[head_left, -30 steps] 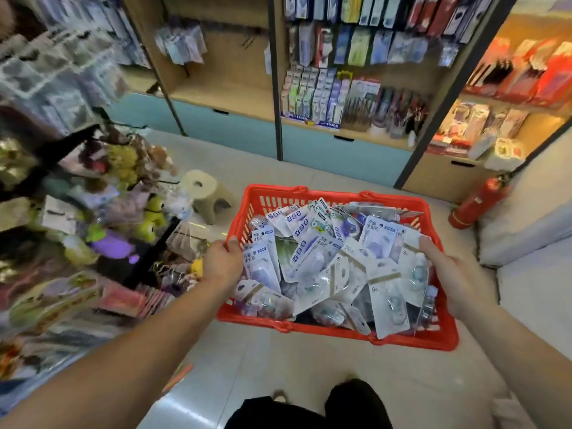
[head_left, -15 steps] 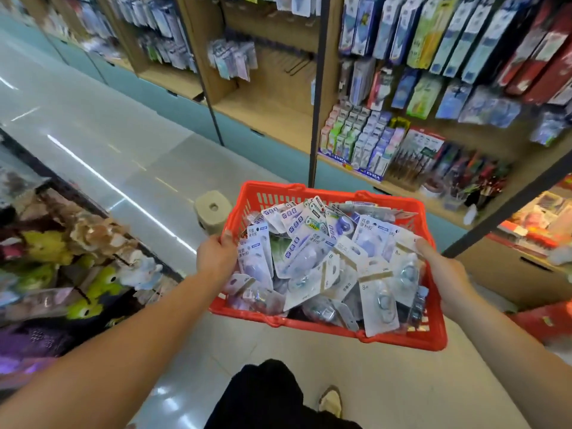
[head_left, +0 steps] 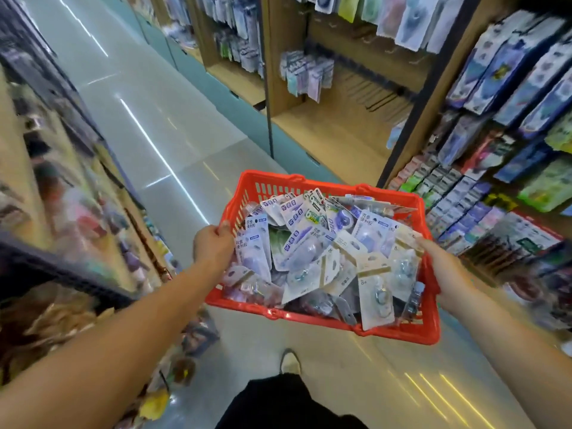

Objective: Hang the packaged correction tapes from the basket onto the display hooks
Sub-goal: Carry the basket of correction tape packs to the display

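"Correction tapes (head_left: 312, 249), where do you have them?"

"On my feed they're all heaped loose in the red basket (head_left: 399, 331). They're carded blister packs lying every which way, and a few lean over the near rim. Let me start wide, though. I'm looking down a shop aisle with a pale glossy floor (head_left: 148, 125). It runs off to the upper left with strips of light reflected in it."

"And the shelving?"

"On the right there's a wooden shelf unit (head_left: 334, 134). One bay has a row of bare display hooks (head_left: 371, 94) just beside a small cluster of hanging packs (head_left: 306, 72). Further right is a bay crowded with stationery packs (head_left: 510, 82). The left rack (head_left: 62, 181) is too blurred for me to name anything on it."

"Hands?"

"The basket is held up over the floor between the two of them. The left hand (head_left: 212, 246) has its fingers curled over the left rim, gripping it. The right hand (head_left: 445, 274) clasps the right rim with its thumb lying along the top edge. Its fingers are hidden behind the basket wall. Below the basket, one light shoe (head_left: 289, 362) is on the floor."
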The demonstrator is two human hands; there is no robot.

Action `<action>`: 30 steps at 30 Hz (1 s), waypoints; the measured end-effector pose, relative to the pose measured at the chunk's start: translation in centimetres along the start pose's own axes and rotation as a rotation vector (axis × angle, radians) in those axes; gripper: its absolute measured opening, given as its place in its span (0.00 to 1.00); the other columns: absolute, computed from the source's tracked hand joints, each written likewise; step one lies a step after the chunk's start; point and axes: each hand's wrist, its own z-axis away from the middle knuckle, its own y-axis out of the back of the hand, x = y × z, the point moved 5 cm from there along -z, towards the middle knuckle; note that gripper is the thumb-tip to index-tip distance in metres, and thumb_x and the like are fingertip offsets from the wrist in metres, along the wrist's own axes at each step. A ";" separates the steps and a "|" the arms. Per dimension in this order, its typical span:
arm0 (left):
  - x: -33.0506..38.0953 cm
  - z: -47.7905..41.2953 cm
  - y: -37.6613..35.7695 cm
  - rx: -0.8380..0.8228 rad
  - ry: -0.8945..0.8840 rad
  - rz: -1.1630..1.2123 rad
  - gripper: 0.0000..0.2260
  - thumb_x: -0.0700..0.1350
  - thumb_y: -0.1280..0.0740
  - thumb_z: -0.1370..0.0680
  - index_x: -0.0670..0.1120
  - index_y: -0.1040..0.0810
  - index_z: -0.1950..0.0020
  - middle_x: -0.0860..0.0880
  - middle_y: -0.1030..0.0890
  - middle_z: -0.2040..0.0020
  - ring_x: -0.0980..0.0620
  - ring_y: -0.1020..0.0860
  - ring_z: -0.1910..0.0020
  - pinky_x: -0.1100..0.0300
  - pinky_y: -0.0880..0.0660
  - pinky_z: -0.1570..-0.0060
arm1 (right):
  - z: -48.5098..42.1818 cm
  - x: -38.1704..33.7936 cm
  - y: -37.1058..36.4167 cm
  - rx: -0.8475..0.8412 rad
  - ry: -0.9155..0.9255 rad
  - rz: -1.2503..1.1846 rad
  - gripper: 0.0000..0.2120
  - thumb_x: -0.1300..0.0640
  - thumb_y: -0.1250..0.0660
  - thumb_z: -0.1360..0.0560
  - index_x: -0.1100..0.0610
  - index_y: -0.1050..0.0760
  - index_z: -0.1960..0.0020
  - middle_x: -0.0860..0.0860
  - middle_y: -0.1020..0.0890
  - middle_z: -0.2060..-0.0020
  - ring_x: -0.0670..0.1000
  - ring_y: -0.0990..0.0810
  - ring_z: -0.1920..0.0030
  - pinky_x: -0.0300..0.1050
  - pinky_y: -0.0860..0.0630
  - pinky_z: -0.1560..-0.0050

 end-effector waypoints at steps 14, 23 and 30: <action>9.3 -22.2 -3.4 0.138 0.144 -0.005 0.22 0.58 0.42 0.16 0.42 0.18 0.52 0.42 0.16 0.59 0.39 0.17 0.58 0.45 0.18 0.50 | -20.6 -17.9 -16.8 -0.202 0.011 0.084 0.30 0.43 0.29 0.27 0.62 0.22 0.32 0.62 0.17 0.46 0.64 0.18 0.46 0.62 0.22 0.36; 17.8 -33.5 -8.3 0.162 0.207 -0.061 0.23 0.55 0.43 0.14 0.40 0.18 0.52 0.42 0.18 0.61 0.38 0.18 0.59 0.49 0.21 0.54 | -31.4 -29.9 -23.3 -0.346 -0.023 0.134 0.17 0.49 0.41 0.16 0.60 0.22 0.51 0.53 0.16 0.72 0.52 0.16 0.70 0.43 0.24 0.64; 22.9 -41.8 -11.1 0.115 0.282 -0.017 0.19 0.56 0.43 0.14 0.44 0.20 0.50 0.43 0.16 0.59 0.44 0.16 0.63 0.54 0.21 0.62 | -36.9 -37.0 -28.3 -0.298 -0.035 0.243 0.13 0.53 0.41 0.15 0.57 0.24 0.54 0.49 0.17 0.76 0.47 0.18 0.75 0.41 0.25 0.71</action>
